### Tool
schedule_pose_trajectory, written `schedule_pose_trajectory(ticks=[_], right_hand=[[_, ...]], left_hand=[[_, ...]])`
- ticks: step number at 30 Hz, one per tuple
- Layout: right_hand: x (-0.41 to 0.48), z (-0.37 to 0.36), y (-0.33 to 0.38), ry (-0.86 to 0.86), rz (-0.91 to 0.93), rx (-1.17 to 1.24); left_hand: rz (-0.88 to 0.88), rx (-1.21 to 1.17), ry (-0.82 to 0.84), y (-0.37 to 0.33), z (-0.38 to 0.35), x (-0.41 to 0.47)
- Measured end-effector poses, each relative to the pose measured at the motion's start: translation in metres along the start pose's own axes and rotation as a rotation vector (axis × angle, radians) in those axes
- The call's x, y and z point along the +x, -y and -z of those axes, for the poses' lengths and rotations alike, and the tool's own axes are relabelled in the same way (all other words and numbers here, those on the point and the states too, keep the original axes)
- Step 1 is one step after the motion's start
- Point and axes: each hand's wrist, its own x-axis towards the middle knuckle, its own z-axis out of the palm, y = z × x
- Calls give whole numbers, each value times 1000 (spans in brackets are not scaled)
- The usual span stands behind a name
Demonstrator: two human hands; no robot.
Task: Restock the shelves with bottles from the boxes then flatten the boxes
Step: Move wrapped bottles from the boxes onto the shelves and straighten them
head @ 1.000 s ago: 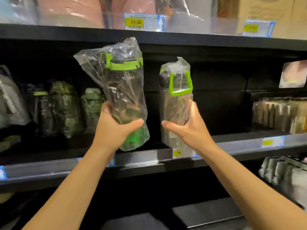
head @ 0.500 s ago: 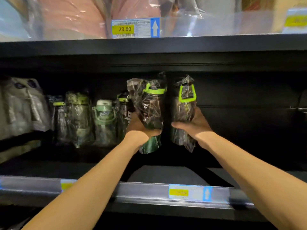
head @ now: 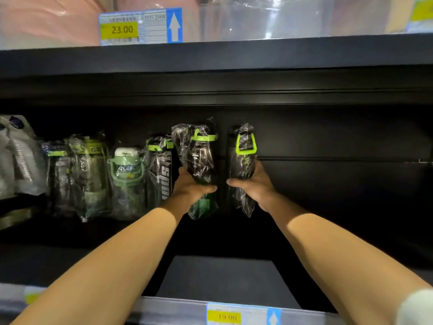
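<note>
Both my arms reach deep into the dark shelf, and each hand has a plastic-wrapped bottle. My left hand is wrapped around the lower half of the left bottle, thumb across the front and fingers curled behind it; this bottle leans with its green-banded top toward 11 o'clock. My right hand is closed around the right bottle, thumb pointing to 9 o'clock, and that bottle stands close to upright with its green loop handle at the top. The two bottles are near each other with a narrow dark gap between them. I cannot tell whether their bases sit on the shelf or hang just above it.

At 9 o'clock from my left hand a row of wrapped bottles stands along the back of the shelf; the nearest one, with white lettering, is just beside my left bottle and may touch its wrapping. Farther toward 9 o'clock a pale bag sits at the end.

From my right hand toward 3 o'clock the shelf is open and dark all the way to the edge of view. The shelf above runs across at 12 o'clock, well over the bottle tops, carrying a price tag reading 23.00. The front lip of my shelf crosses at 6 o'clock under my forearms, with a second price tag reading 19.00.
</note>
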Motion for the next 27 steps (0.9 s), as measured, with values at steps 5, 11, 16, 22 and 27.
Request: schedule_pose_trajectory(ticks=[5, 11, 16, 22, 27], right_hand=[[14, 1, -20, 50, -32, 30], [17, -3, -47, 119, -79, -20], [14, -2, -59, 148, -103, -92], [7, 0, -52, 99, -119, -179], [-2, 9, -35, 94, -134, -335]], left_hand=[[-6, 23, 6, 13, -16, 17], [-4, 36, 10, 27, -23, 24], [18, 71, 37, 28, -21, 19], [66, 145, 93, 18, -14, 3], [-17, 295, 43, 11, -3, -13]])
